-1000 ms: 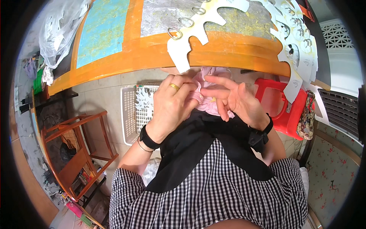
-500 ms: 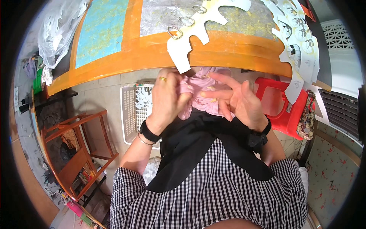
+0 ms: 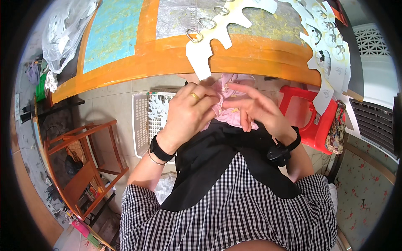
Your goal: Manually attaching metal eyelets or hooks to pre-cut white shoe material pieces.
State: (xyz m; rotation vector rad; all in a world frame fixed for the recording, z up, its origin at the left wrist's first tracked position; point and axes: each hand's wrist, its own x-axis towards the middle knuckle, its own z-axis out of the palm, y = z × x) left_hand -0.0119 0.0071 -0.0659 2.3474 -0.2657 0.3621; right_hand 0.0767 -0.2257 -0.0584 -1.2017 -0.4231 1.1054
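Note:
A crumpled pink cloth point(image 3: 234, 118) with yellowish flecks lies over my lap, just below the table's front edge. My left hand point(image 3: 188, 108), wearing a gold ring, has its fingers closed on a fold of this cloth. Against the fold rest the fingertips of my right hand point(image 3: 268, 113), whose index and middle fingers stretch leftward while the others bend loosely down. On the table above, a white scalloped strip point(image 3: 200, 56) bears several oval metal rings point(image 3: 194, 36), and its near end juts past the edge.
Orange tape point(image 3: 159, 54) borders the table. More white scalloped pieces point(image 3: 337, 62) overhang its right side. A clear plastic bag point(image 3: 63, 37) sits at the far left. Below are a white basket point(image 3: 142, 138), a wooden frame point(image 3: 79, 184) and a red stool point(image 3: 307, 129).
My left hand has moved right, its fingers now meeting my right fingertips with a cloth fold between. My right hand has turned slightly, its fingers drawing closer together.

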